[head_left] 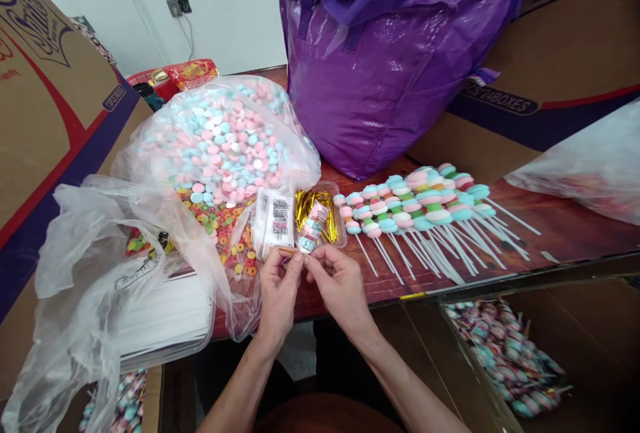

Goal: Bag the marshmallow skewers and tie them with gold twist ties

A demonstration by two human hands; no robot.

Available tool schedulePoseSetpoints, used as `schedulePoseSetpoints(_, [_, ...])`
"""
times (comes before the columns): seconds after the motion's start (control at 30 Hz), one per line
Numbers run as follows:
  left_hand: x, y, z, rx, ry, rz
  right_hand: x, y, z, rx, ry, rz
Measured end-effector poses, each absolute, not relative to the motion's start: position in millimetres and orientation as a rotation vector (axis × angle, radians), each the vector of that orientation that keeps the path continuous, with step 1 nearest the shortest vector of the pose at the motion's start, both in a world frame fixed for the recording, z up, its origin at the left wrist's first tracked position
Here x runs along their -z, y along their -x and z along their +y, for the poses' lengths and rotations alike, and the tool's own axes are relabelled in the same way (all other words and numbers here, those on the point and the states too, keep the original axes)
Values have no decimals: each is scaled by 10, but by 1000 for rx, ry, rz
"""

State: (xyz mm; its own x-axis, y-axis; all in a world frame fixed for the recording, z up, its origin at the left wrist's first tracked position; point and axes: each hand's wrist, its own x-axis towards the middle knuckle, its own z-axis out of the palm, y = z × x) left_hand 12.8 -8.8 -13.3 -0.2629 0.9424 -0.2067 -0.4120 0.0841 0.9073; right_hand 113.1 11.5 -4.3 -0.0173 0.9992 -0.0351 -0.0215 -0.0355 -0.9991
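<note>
Both hands meet at the table's front edge, around the lower end of a candy skewer [313, 228] in a clear printed wrapper. My left hand [281, 286] is closed in a pinch there, with a thin dark-gold strip at its fingers. My right hand [343, 286] pinches the same end from the other side; the stick is hidden by the fingers. Just beyond lies a clear plastic box of gold twist ties [341, 223]. Left of it stands a stack of printed wrappers [274, 223]. Several unwrapped candy skewers [415, 203] lie in rows to the right, white sticks toward me.
Behind are a bag of pink and blue candies [235, 136] and a purple bag [380, 80]. Ring candies [237, 236] and white sticks in a tub [165, 316] lie left. Cardboard boxes flank the table. Wrapped skewers [505, 353] fill a box below right.
</note>
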Motion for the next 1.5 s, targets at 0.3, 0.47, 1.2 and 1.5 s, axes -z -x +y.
schedulePoseSetpoints(0.3, [-73,-10,-33,-1228,-166,802,39,-1170,58,-1634,965,-911])
schedulePoseSetpoints(0.47, [-153,28,-99,-1078,-103,648,-5,-1295,84,-1829,797,-880])
schedulePoseSetpoints(1.2, [37,-39,-117,-1275,-448,1061,36,-1300,65,-1162,1121,-1572])
schedulePoseSetpoints(1.5, [-110,-70,-104,-1218,-138,887,101,-1368,113,-109,822,-1963])
